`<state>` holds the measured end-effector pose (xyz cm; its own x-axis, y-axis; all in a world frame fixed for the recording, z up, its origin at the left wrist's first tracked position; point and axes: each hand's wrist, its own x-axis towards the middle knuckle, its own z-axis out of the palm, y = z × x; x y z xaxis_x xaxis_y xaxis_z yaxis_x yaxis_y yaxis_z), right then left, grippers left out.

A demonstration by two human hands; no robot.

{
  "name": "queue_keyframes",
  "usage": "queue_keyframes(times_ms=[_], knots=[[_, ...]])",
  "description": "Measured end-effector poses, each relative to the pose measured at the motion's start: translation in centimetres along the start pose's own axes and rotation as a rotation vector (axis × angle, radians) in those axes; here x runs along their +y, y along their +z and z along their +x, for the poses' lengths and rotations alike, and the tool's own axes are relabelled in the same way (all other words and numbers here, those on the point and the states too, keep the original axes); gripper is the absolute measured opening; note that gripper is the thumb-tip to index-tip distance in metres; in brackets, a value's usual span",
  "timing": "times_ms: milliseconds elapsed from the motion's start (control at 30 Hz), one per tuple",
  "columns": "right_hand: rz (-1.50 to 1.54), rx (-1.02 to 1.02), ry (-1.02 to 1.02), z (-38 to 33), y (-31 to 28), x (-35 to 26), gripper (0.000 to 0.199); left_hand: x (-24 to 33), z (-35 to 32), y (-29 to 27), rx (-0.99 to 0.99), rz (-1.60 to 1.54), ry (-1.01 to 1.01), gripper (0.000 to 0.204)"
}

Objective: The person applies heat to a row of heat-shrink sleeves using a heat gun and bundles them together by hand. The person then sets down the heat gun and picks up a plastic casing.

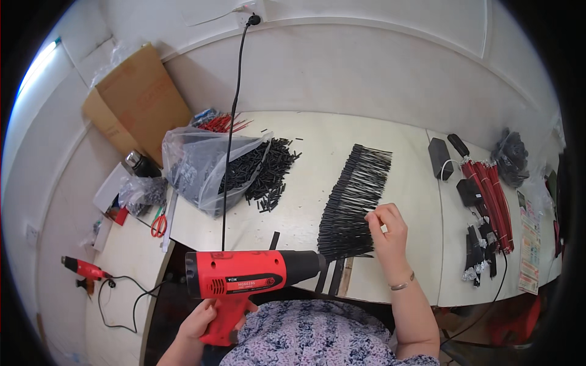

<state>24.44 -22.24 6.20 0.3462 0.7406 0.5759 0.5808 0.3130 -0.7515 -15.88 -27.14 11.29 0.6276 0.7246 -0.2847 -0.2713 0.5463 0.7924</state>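
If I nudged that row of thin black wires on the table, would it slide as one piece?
Probably not. The row of black wires looks like many loose, thin strands laid side by side, so they would likely scatter and flex. The right hand rests at their edge, perhaps steadying them.

Left hand (206, 318): fingers (196, 317) wrapped round the grip of the red-and-black plastic heat gun (247, 277), trigger hidden under them. Gun nozzle tip lost against the row of thin black wires (353, 204) on the pale desk (317, 143). Contents of the clear plastic bag (204, 168) blurred, only dark small pieces. Far-right paper strips (530, 244) too small to make out. Both forearms cut by lower edge.
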Motion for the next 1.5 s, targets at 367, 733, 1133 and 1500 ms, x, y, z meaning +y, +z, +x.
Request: queue_keyframes(times_ms=[367,733,1133,1500], knots=[[0.010,-0.006,-0.031,-0.1,0.1,-0.1,0.009,1.4,-0.6,2.9,0.104,0.180,-0.080,0.075],[-0.002,-0.027,-0.035,-0.2,0.3,0.0,0.010,1.0,-0.4,2.0,0.126,0.120,-0.046,0.077],[-0.020,-0.028,-0.039,-0.2,0.3,0.1,0.010,1.1,0.0,1.6,0.071,0.112,-0.014,0.076],[-0.033,-0.031,-0.037,-0.2,0.2,0.1,0.009,1.2,0.4,1.7,0.073,0.101,-0.009,0.080]])
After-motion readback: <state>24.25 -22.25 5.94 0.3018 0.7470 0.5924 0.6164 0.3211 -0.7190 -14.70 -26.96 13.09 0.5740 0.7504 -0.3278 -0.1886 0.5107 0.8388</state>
